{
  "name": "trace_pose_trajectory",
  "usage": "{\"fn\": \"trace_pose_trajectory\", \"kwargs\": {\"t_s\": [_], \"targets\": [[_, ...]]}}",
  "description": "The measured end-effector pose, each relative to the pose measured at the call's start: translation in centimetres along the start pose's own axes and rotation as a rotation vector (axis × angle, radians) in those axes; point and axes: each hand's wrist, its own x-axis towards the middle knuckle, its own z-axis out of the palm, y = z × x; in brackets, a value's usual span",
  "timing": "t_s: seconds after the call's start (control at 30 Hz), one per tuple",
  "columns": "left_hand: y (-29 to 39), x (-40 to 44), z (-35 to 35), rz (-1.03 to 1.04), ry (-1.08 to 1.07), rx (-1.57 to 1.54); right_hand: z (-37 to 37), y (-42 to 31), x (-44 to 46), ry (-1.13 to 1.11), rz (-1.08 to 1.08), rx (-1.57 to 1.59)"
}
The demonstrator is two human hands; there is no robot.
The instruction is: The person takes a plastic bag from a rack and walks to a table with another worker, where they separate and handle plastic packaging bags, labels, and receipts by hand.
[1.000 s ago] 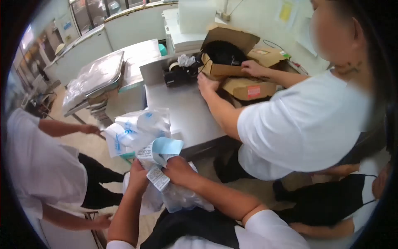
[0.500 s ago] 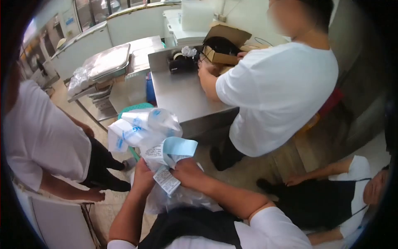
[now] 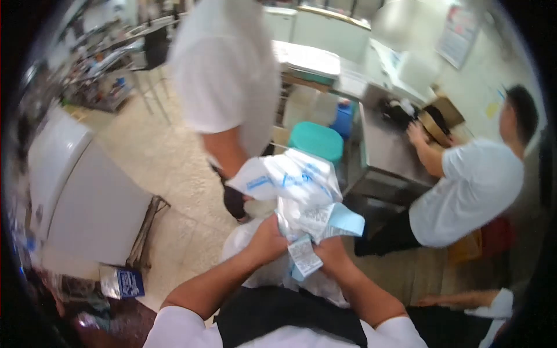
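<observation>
A white plastic bag with blue print (image 3: 304,177) is bunched up in front of my body. My left hand (image 3: 268,238) is closed around its gathered neck from the left. From the right, my right hand (image 3: 333,255) grips the same bunched part. A printed paper label with a light-blue back (image 3: 346,221) curls out above my right hand. Another printed label (image 3: 304,255) hangs between the two hands. Below my hands, more translucent plastic (image 3: 238,240) spreads out. My fingertips are partly hidden by the plastic and paper.
A person in a white shirt (image 3: 232,87) stands close ahead on the left. Another person (image 3: 470,185) handles an open cardboard box (image 3: 444,119) at a metal table (image 3: 386,139). A teal stool (image 3: 316,141) stands beyond the bag. At left is a white chest-like appliance (image 3: 93,197).
My view has swung left, bringing the white appliance into sight. The person on the left now appears closer to the middle. Both hands keep hold of the bag.
</observation>
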Motion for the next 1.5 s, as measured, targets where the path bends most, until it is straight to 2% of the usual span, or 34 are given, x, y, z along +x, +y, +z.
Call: {"fn": "trace_pose_trajectory", "kwargs": {"t_s": [0.07,0.1,0.13,0.17,0.27,0.33,0.4,0.47,0.53,0.6,0.63,0.7,0.77,0.8,0.83,1.0,1.03,1.07,1.13,1.23,1.27,1.33,1.43,1.5], "targets": [[-1.5,-2.9,-1.6,0.033,0.085,-0.098,1.8,-2.0,0.5,-0.071,0.012,0.06],[2.4,2.4,3.2,-0.045,0.137,-0.076,-1.5,0.5,1.9,-0.126,-0.008,0.109],[2.5,1.6,2.6,-0.071,0.17,-0.099,-4.6,3.1,3.4,-0.182,-0.025,0.159],[2.1,0.3,2.1,-0.068,0.208,-0.142,-3.8,2.6,3.5,-0.226,-0.106,0.124],[3.5,-0.8,2.3,-0.107,0.345,-0.251,-5.0,2.7,5.5,-0.46,-0.166,0.057],[2.6,0.0,5.8,-0.077,0.458,-0.286,-4.5,5.0,6.2,-0.377,-0.482,0.035],[2.5,-0.9,5.4,-0.046,0.521,-0.33,-3.9,7.1,7.2,-0.265,-0.759,0.025],[3.3,-0.5,7.6,-0.043,0.547,-0.359,-4.3,9.1,7.4,-0.213,-0.891,0.083],[3.1,-1.2,7.2,-0.14,0.659,-0.166,-3.5,7.9,8.4,-0.225,-0.928,0.17],[2.6,-1.4,8.7,-0.222,0.726,-0.087,-3.4,8.5,8.1,-0.29,-0.874,0.23],[2.7,-1.6,9.2,-0.211,0.755,-0.116,-3.1,8.9,7.9,-0.367,-0.819,0.23],[2.6,-1.9,10.0,-0.155,0.819,-0.181,-1.7,9.6,8.6,-0.402,-0.854,0.274],[-0.2,-2.2,11.0,-0.11,0.905,-0.189,0.2,10.5,9.0,-0.464,-0.85,0.316],[-4.7,-1.2,11.4,-0.135,0.911,-0.181,2.3,12.0,9.0,-0.453,-0.852,0.357],[-6.1,-1.4,11.3,-0.149,0.924,-0.149,4.4,13.4,9.1,-0.443,-0.855,0.399],[-9.9,-1.0,10.9,-0.026,0.872,-0.185,10.5,17.9,7.7,-0.353,-0.922,0.447],[-4.9,-1.1,11.2,-0.008,0.884,-0.226,8.0,16.8,7.7,-0.423,-0.866,0.431],[-5.7,-1.0,12.0,0.003,0.887,-0.226,5.5,15.6,7.8,-0.49,-0.809,0.411],[-7.2,-0.3,12.7,-0.032,0.866,-0.198,4.7,16.3,7.1,-0.709,-0.543,0.393],[-11.0,0.9,15.7,0.007,0.834,-0.182,7.0,22.1,4.4,-0.499,-0.846,0.256],[-3.3,-0.7,10.1,0.004,0.815,-0.269,2.4,13.5,7.6,-0.51,-0.809,0.221],[-3.6,-0.6,9.9,0.004,0.783,-0.262,3.0,13.4,7.0,-0.424,-0.816,0.242],[-4.0,-1.0,9.7,-0.035,0.765,-0.244,0.6,11.2,6.8,-0.662,-0.355,0.354],[-3.3,-0.9,9.5,-0.065,0.807,-0.253,-2.9,8.4,7.4,-0.692,-0.219,0.495]]}}
